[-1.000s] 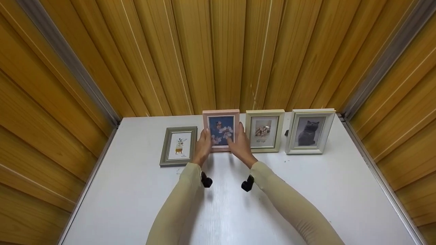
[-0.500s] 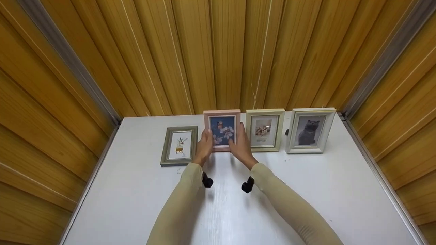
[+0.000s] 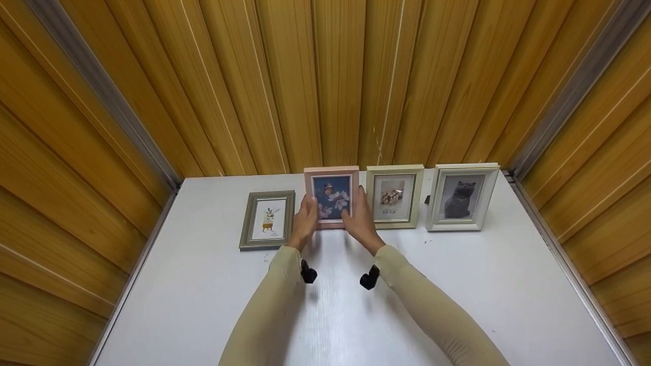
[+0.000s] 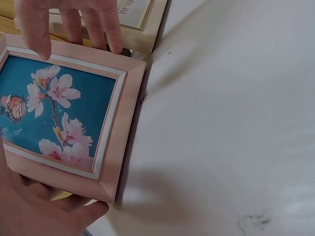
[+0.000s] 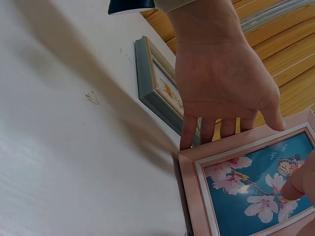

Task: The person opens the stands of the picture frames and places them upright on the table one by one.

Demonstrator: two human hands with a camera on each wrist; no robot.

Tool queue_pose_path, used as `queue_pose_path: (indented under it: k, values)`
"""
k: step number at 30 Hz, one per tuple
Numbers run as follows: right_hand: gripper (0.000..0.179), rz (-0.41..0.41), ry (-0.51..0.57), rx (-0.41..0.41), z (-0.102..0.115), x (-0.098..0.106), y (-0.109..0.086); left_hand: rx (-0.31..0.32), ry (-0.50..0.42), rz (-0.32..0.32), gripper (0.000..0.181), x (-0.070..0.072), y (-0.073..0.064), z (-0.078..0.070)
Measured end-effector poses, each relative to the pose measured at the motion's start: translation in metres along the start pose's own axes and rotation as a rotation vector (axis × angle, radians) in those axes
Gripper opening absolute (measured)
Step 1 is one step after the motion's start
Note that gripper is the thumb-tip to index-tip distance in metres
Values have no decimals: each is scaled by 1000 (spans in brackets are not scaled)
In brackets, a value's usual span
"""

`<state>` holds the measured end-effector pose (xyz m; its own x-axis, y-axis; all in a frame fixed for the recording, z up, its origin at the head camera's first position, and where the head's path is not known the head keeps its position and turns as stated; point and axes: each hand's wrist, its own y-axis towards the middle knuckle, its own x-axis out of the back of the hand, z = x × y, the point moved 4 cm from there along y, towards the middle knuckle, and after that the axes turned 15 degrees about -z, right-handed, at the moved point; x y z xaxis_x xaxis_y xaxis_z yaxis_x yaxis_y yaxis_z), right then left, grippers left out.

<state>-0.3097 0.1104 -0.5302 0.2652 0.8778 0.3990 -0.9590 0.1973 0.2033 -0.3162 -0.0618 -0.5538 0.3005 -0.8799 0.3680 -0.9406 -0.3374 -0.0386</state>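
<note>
A pink picture frame (image 3: pixel 331 197) with a butterfly-and-blossom picture stands near the back of the white table, between both hands. My left hand (image 3: pixel 304 219) grips its left side. On the opposite side my right hand (image 3: pixel 362 218) holds it, thumb over the front. From the left wrist view, the left fingers (image 4: pixel 91 212) reach behind the frame's edge. In the right wrist view, the right thumb (image 5: pixel 294 189) lies over the picture. To the right of the pink frame is a cream picture frame (image 3: pixel 395 196), close to the right fingers.
A grey-green picture frame (image 3: pixel 267 218) with a plant picture is left of the left hand, slightly nearer the front. At the far right stands a white picture frame (image 3: pixel 463 197) with a grey cat. Behind the white table (image 3: pixel 335 315) rises a wood-panelled wall (image 3: pixel 338 81).
</note>
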Motion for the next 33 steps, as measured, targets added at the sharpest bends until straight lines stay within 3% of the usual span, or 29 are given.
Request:
queue_pose_path:
  k: [9, 16, 26, 33]
  values:
    - [84, 107, -27, -67, 15, 12, 0, -91, -10, 8, 76, 22, -2, -1]
    - [82, 154, -86, -60, 30, 23, -4, -51, 48, 15, 77, 44, -5, -3]
    - [80, 93, -119, 135, 52, 25, -16, -190, 56, -5, 83, 71, -9, -5]
    - [76, 117, -129, 164, 64, 13, -25, -265, 62, -42, 82, 87, -11, -1]
